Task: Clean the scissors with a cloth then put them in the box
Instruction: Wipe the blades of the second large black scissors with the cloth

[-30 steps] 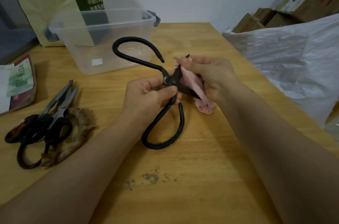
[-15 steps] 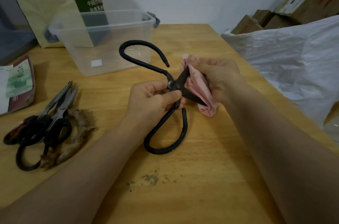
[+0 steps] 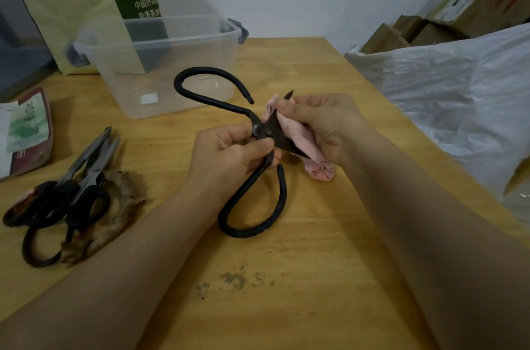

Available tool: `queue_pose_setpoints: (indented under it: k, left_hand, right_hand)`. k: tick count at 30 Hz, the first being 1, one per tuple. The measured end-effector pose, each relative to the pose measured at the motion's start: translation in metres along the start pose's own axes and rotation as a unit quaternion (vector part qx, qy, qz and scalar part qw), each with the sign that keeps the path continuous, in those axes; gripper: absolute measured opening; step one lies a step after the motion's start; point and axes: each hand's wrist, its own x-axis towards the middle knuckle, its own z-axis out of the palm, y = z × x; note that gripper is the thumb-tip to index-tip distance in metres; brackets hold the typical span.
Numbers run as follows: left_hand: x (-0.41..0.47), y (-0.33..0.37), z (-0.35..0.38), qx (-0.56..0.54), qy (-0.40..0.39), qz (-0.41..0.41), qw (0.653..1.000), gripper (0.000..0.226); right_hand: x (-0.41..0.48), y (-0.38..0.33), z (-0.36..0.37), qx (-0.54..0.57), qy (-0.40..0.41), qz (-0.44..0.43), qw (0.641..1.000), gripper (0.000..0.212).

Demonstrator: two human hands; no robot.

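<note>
The left hand pinches the open scissors. The right hand grips the cloth round a blade; a slip could cut.

Matt dark metal scissors are touching soft pink cloth in the right hand; a smooth wooden table is lying beneath.
</note>
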Motion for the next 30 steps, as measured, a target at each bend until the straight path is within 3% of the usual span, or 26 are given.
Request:
queue_pose_setpoints:
  k: [7, 14, 19, 22, 25, 28, 30]
  left_hand:
    - [0.0, 0.001, 0.004, 0.02, -0.024, 0.006, 1.0, 0.017]
    - [-0.003, 0.001, 0.0, 0.013, -0.011, 0.01, 1.0, 0.017]
    - [0.001, 0.003, -0.003, -0.003, 0.05, 0.003, 0.999, 0.017]
    - [0.002, 0.002, -0.005, -0.002, 0.062, 0.001, 0.998, 0.019]
    - [0.003, 0.0, -0.005, 0.006, 0.053, 0.0, 0.999, 0.02]
    - [0.003, -0.001, -0.005, 0.022, 0.034, 0.003, 0.999, 0.023]
    - [0.004, -0.001, -0.006, 0.032, 0.035, 0.003, 0.999, 0.023]
  right_hand:
    - [0.005, -0.005, -0.002, 0.035, 0.095, -0.022, 0.995, 0.041]
    - [0.009, -0.014, -0.025, 0.114, 0.18, -0.031, 0.977, 0.028]
    - [-0.002, -0.015, -0.019, -0.072, 0.126, -0.179, 0.973, 0.011]
    - [-0.009, -0.013, -0.012, -0.164, 0.061, -0.195, 0.965, 0.006]
    - [-0.014, -0.005, 0.0, -0.252, -0.003, -0.206, 0.946, 0.015]
    - [-0.016, 0.0, 0.006, -0.343, 0.018, -0.222, 0.913, 0.003]
    - [-0.018, 0.001, 0.009, -0.386, 0.02, -0.238, 0.891, 0.022]
